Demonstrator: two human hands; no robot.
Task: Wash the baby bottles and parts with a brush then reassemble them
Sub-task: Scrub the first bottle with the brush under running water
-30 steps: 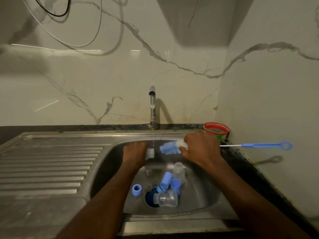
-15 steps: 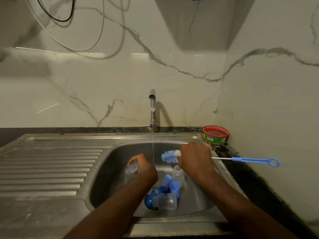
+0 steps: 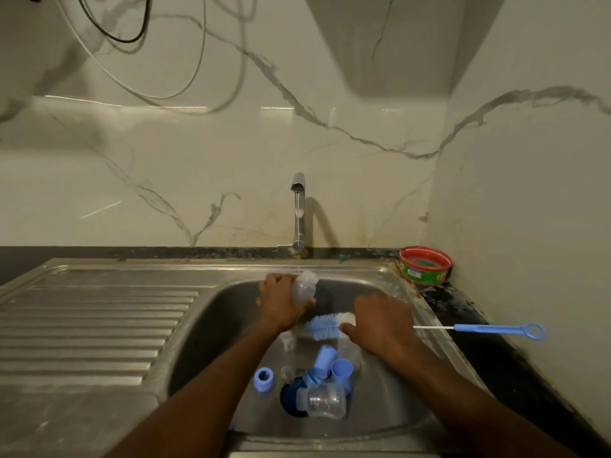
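Note:
My left hand [image 3: 280, 302] grips a small clear baby bottle [image 3: 304, 287] and holds it under the thin stream from the tap [image 3: 298, 213]. My right hand [image 3: 380, 320] holds the blue bottle brush [image 3: 325, 327] near its bristle head, below and right of that bottle; its long handle [image 3: 496, 329] sticks out right over the counter. In the sink basin [image 3: 211, 338] lie another clear bottle [image 3: 325, 404], two light blue caps [image 3: 334, 363], a blue ring [image 3: 263, 378] and clear parts, around the dark blue drain.
A ribbed steel drainboard [image 3: 89, 328] spreads to the left of the basin. A red and green round tub [image 3: 425, 265] sits in the back right corner on the dark counter. Marble walls close in behind and to the right.
My left hand has lifted a clear bottle from low in the basin up under the water stream. My right hand with the brush has moved down and slightly toward me.

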